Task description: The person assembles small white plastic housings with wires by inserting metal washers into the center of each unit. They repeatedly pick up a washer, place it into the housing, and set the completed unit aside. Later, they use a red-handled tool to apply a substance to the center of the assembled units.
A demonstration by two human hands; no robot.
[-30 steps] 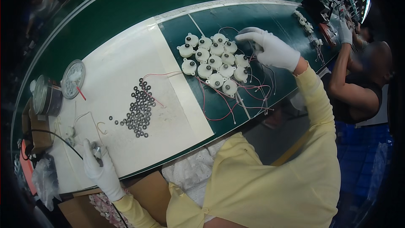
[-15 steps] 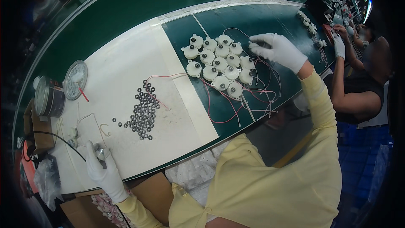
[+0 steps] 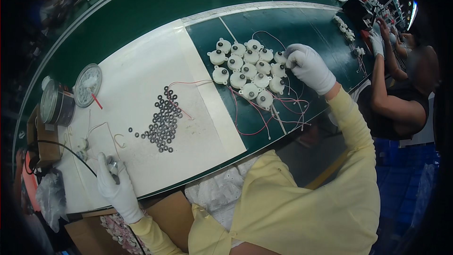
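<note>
Both of my hands wear white gloves. My left hand [image 3: 118, 191], near the table's front left edge, is closed round a small silvery rounded piece [image 3: 113, 165] whose kind I cannot make out. A black cable [image 3: 71, 149] runs to this hand and passes behind it. My right hand [image 3: 311, 68] has its fingers curled in at the right side of a cluster of white round motor-like parts [image 3: 249, 70] with dark centres. Its fingertips pinch or touch one white round part [image 3: 280, 57] there. Thin red and white wires [image 3: 245, 133] trail from the cluster.
Many small dark rings [image 3: 163, 130] lie on the white sheet [image 3: 141, 66]. A tin [image 3: 56, 104], a clear round lid [image 3: 88, 85] with white stuff and a red stick, and a cardboard box [image 3: 47, 137] stand left. Another person [image 3: 401, 99] works at right.
My right hand's fingers have curled in from an outstretched pose, and a white round part now shows at their tips. My left hand keeps its hold. The view has shifted slightly.
</note>
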